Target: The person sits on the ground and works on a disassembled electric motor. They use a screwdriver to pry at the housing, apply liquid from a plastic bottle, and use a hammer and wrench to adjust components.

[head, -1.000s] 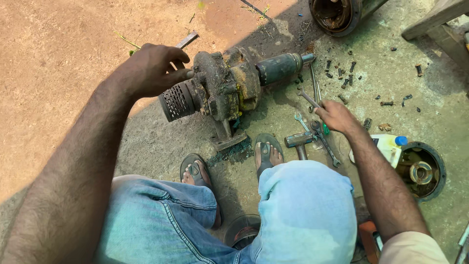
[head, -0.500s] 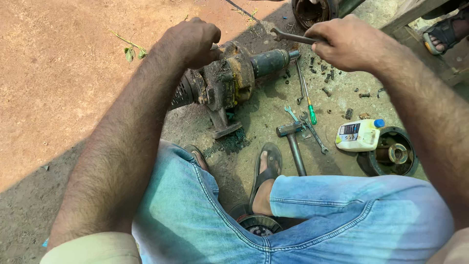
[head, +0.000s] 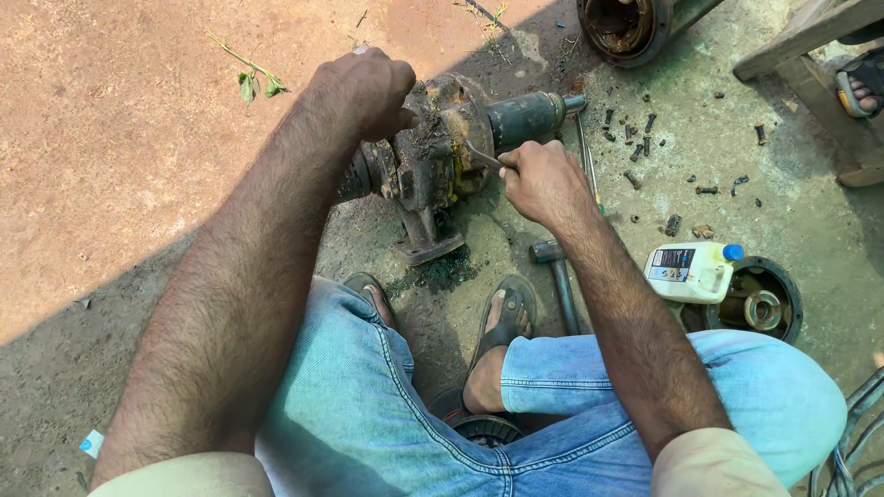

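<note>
The concrete ground (head: 810,221) fills the right of the frame, with bare reddish earth (head: 120,138) at the upper left. A greasy, mud-caked pump assembly (head: 442,156) is seen at upper centre, lying on its side with its dark shaft housing (head: 525,118) pointed right.

The left hand (head: 364,92) is clamped over the top left of the assembly, fingers curled tight around it, much as half a second ago. The right hand (head: 543,184) has been brought down from the upper right of the frame, where a spanner was being carried; now its fingers are pinched around that spanner (head: 481,156), whose tip is set against the casing at centre. From this it is judged that the tool has been fetched and seated, and that work on a fastener of the casing is under way.

A white plastic bottle with a blue cap (head: 692,271) is lying at the right, just beside a round black housing (head: 760,299). A hammer (head: 557,276) is lying below the right hand. Loose bolts (head: 635,147) are scattered at the upper right. A green sprig (head: 253,81) is lying at the upper left.
</note>
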